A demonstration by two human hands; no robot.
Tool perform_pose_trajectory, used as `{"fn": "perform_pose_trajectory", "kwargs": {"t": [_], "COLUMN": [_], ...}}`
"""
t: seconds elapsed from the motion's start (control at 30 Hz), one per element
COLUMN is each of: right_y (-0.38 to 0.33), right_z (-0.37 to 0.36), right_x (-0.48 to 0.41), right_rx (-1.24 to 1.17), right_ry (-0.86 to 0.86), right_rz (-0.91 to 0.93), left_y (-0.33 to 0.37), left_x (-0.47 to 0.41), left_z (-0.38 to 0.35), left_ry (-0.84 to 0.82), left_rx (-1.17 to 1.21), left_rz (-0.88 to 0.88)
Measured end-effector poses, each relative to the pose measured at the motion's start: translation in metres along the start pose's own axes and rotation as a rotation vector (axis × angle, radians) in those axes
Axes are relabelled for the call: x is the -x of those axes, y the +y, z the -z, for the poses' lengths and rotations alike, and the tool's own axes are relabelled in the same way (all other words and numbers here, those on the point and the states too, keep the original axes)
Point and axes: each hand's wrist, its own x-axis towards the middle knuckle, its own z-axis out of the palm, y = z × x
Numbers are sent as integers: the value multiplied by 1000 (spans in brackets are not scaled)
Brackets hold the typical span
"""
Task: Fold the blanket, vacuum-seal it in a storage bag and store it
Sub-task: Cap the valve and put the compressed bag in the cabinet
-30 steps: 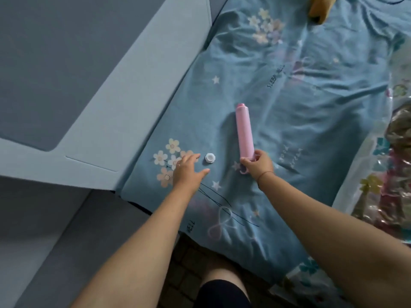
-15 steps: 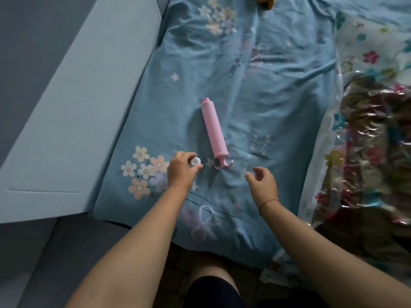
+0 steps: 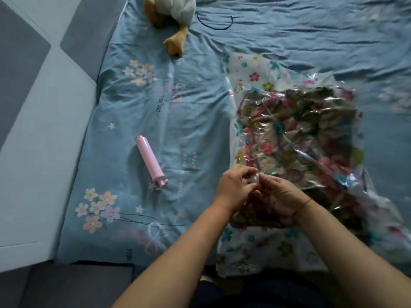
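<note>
A clear storage bag [image 3: 251, 74] printed with small flowers lies on the blue bed sheet [image 3: 189, 121]. Inside it sits the folded floral blanket [image 3: 295, 138], pressed flat and wrinkled under the plastic. At the bag's near left part my left hand [image 3: 233, 187] and my right hand [image 3: 278, 196] meet. Together their fingers pinch a small white valve cap [image 3: 254, 179] against the bag. The pink hand pump [image 3: 149, 162] lies loose on the sheet, left of both hands.
A plush duck [image 3: 171, 12] lies at the far edge of the bed, with a thin black cord [image 3: 214, 25] beside it. A grey and pale blue bed frame [image 3: 44, 130] borders the sheet on the left. My dark-clothed legs [image 3: 255, 294] are below.
My right hand let go of the pump. My left hand picked up the white cap from the sheet and carried it right to the bag, where both hands now hold it.
</note>
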Motion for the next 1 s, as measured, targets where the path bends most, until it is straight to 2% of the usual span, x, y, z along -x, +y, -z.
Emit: {"fn": "perform_pose_trajectory", "kwargs": {"t": [0.13, 0.3, 0.4, 0.47, 0.53, 0.67, 0.77, 0.9, 1.0], "right_y": [-50, -102, -120, -120, -112, -88, -78, -70, -63], "right_z": [82, 186, 233, 258, 269, 263, 263, 262, 259], "right_x": [37, 83, 100, 94, 84, 69, 59, 54, 55], "right_rx": [-13, 22, 153, 339, 562, 854, 923, 996, 1046], "right_ry": [26, 101, 253, 409, 511, 596, 661, 694, 714], "right_rz": [5, -8, 30, 142, 265, 344, 393, 470, 527], "left_y": [54, 113, 129, 125, 121, 121, 121, 112, 100], "left_x": [-25, -50, -56, -61, -61, -65, -71, -74, -78], "left_z": [-77, -190, -239, -259, -270, -277, -278, -281, -281], "left_ry": [-121, -227, -270, -188, -98, -126, -126, -207, -239], "left_rx": [-60, -47, -52, -100, -148, -173, -124, -66, 51], "left_rz": [-92, -82, 19, 140, 306, 506, 568, 598, 641]}}
